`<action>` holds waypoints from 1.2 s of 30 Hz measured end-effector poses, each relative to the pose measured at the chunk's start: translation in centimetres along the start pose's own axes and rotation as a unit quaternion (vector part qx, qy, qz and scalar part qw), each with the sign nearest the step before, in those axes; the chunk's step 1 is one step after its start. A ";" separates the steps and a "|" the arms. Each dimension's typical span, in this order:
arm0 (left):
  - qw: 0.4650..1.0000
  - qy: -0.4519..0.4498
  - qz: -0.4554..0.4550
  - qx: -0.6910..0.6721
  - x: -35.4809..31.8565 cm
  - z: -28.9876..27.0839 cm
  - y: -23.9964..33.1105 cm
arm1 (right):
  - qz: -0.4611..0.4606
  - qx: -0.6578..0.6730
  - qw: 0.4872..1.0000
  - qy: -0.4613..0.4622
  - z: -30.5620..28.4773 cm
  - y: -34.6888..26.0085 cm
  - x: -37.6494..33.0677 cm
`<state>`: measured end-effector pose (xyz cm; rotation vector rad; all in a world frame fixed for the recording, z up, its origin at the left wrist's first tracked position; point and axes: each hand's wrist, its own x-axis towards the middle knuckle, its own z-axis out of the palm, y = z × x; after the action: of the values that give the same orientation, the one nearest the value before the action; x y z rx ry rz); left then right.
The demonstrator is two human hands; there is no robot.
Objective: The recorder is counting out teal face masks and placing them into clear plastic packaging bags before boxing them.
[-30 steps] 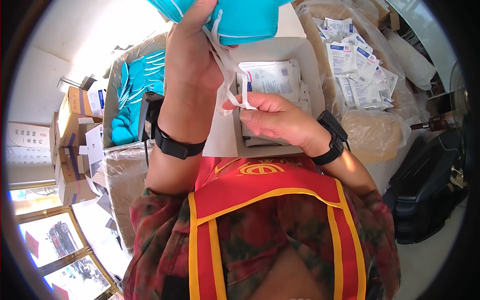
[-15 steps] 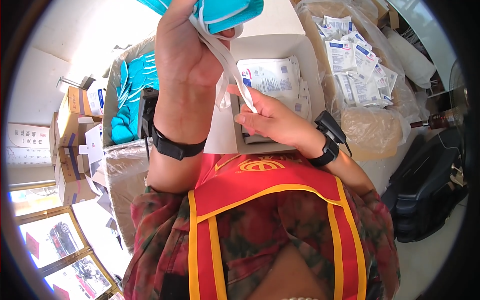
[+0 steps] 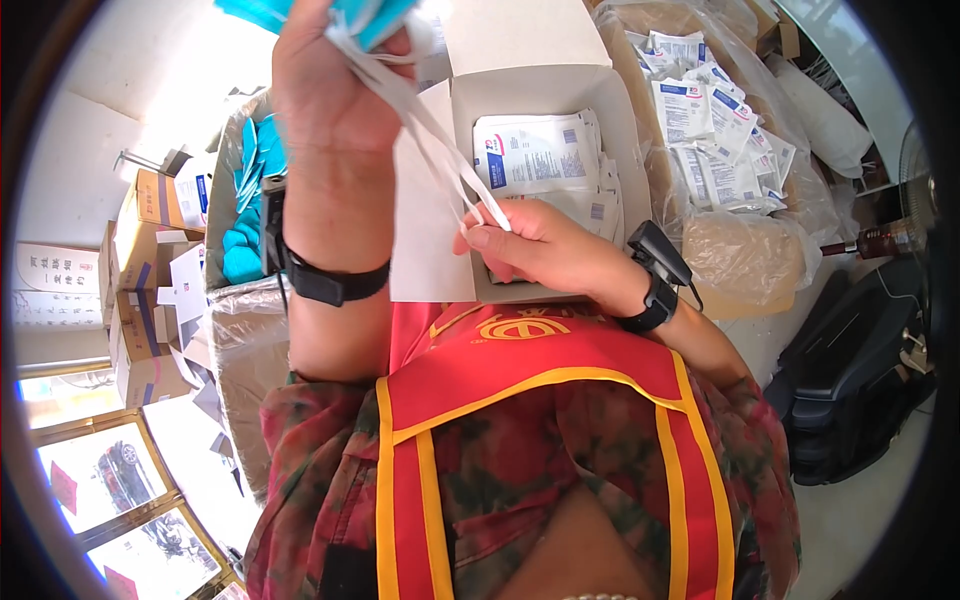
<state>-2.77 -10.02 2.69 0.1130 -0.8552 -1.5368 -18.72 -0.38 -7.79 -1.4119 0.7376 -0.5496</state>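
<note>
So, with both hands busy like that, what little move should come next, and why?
I'd probably draw the right hand gently away from the left hand to even out the white straps: the right pinches them, the left grips the teal bundle they run from, and between the hands they run as separate strands.

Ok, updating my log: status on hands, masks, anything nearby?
Left hand gripping teal masks, number unclear; right hand pinching white straps; open white carton behind straps.
</note>
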 end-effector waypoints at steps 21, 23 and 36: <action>0.996 -0.069 -0.059 0.004 -4.8 -5.0 1.4 | 0.055 0.139 0.989 -0.008 -4.4 -3.4 -4.4; 0.989 -0.099 -0.108 -0.011 -4.7 -4.3 1.2 | 0.040 0.213 0.976 0.010 -4.0 -2.3 -3.3; 0.975 -0.139 -0.136 -0.106 -3.0 -1.0 -1.1 | -0.013 0.361 0.933 0.008 -2.2 0.6 -0.9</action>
<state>-2.54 -7.87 0.17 -0.1501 -0.9162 -1.9231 -20.98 -1.09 -8.25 -0.7300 0.4524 -0.7576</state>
